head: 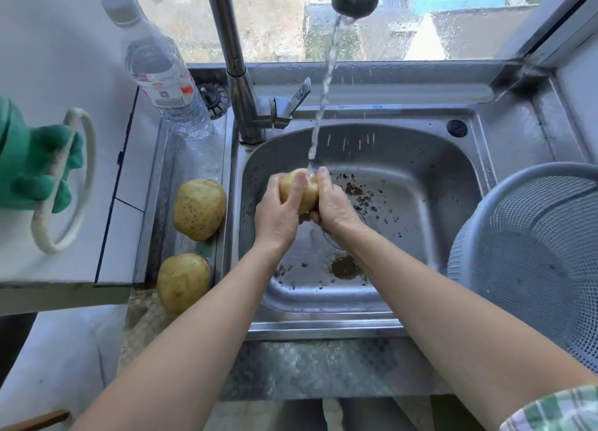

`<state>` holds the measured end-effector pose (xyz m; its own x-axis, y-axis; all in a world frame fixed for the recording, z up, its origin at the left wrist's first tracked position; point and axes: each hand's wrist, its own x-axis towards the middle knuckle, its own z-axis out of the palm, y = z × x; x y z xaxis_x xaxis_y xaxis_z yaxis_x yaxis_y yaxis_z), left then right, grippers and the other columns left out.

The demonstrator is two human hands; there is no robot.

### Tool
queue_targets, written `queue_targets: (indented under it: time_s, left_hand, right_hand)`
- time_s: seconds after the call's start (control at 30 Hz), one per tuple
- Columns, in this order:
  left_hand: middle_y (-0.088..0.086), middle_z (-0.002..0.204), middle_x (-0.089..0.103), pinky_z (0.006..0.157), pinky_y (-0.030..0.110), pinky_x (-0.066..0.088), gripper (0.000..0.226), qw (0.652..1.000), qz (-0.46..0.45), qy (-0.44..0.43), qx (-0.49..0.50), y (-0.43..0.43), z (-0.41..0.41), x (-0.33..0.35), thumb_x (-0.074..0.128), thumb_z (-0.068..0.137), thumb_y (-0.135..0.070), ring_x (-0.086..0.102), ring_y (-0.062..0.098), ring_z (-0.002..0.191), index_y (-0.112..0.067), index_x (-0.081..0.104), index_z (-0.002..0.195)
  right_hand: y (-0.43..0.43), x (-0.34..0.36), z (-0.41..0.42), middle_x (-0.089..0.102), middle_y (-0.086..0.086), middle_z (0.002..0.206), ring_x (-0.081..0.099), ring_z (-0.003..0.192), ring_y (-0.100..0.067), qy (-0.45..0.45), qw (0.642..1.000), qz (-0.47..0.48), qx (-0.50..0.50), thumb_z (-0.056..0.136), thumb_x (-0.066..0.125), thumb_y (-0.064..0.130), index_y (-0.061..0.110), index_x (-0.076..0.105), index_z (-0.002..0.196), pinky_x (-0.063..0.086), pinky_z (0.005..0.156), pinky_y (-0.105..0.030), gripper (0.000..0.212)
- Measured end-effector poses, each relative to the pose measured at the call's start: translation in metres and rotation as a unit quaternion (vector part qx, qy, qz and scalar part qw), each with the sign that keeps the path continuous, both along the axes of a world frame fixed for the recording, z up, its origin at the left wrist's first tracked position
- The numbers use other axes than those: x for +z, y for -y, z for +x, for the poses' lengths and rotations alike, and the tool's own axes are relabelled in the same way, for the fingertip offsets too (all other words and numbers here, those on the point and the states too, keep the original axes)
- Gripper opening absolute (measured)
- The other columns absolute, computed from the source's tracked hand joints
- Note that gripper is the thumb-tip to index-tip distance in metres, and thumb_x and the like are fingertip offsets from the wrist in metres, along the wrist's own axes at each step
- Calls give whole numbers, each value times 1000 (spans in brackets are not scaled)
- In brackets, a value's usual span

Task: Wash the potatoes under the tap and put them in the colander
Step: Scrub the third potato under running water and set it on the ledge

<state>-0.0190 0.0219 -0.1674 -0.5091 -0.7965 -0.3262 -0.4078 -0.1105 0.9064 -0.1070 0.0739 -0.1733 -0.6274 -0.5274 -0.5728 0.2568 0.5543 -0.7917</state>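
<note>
Under the tap stream, both our left hand (277, 211) and right hand (333, 204) clasp one potato (299, 186); the colander (530, 259) lies right, nearer our right hand.

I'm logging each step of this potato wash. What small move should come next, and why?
Likely rotate the potato in the water stream to rinse its other side: left hand and right hand grip it there, and the colander holds nothing.

Brushed steel sink (446, 158) – wet, speckled; grey perforated plastic colander (530, 252); clear glossy plastic bottle (161, 81).
</note>
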Motion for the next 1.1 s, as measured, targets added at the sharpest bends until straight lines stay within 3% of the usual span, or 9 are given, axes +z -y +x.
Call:
queue_targets:
  time_s: [0.1,0.27,0.43,0.57,0.7,0.83,0.93,1.03,1.1]
  left_hand:
    - [0,95,68,86,49,55,51,997,-36,42,60,1,-3,5,30,101,-55,67,24,92,-17,64,106]
    - [15,85,71,81,50,57,63,991,19,76,105,6,-1,-1,20,96,-54,69,35,84,-13,64,76]
    - [20,83,71,73,57,58,60,990,67,70,98,7,7,-26,26,72,-61,71,43,75,-17,66,73]
    - [15,67,69,43,28,52,33,993,-30,102,43,4,8,3,32,101,-32,66,24,46,-12,56,90]
    - [1,74,69,69,43,56,42,994,-50,81,-53,1,10,5,43,95,-58,67,21,62,-19,57,104]
    - [-1,70,61,65,35,43,55,989,-61,95,-91,2,13,5,36,95,-66,60,25,70,-18,63,89]
    - [2,52,56,62,40,50,69,997,21,76,-28,7,15,8,28,98,-64,59,24,54,-13,60,64]
    - [6,50,61,72,47,61,85,993,105,58,-16,7,18,12,20,98,-66,64,23,50,-2,66,64]
    - [8,53,65,71,46,61,89,993,82,77,-32,4,20,17,15,99,-64,67,27,56,-1,68,65]
  right_hand:
    - [0,-1,3,62,-6,67,55,65,-17,-50,998,-16,28,100,20,59,13,64,72,47,73,-34,70]
    - [0,6,17,51,-9,128,56,114,-20,18,990,-143,9,97,41,53,17,41,131,52,93,-35,49]
    - [7,16,15,70,-9,96,66,80,-16,59,974,-209,-57,90,62,26,11,66,101,58,69,-31,19]
    - [22,20,10,65,-11,79,61,72,-24,201,939,-169,-222,94,50,19,11,66,81,53,65,-33,22]
    - [23,14,9,64,-13,89,60,75,-25,212,930,-117,-277,100,42,23,16,67,77,53,63,-35,35]
    - [17,22,12,58,-9,92,56,82,-21,240,929,-173,-221,100,41,20,13,64,107,52,73,-37,24]
    - [6,21,12,59,-6,97,56,86,-16,168,967,-178,-68,94,51,19,8,48,138,50,77,-32,46]
    - [3,22,13,66,-13,113,65,102,-24,91,988,-122,-14,88,66,39,9,54,126,56,84,-35,50]
    - [6,27,17,66,-10,103,65,88,-20,80,992,-94,-21,90,61,46,8,56,116,53,68,-26,46]
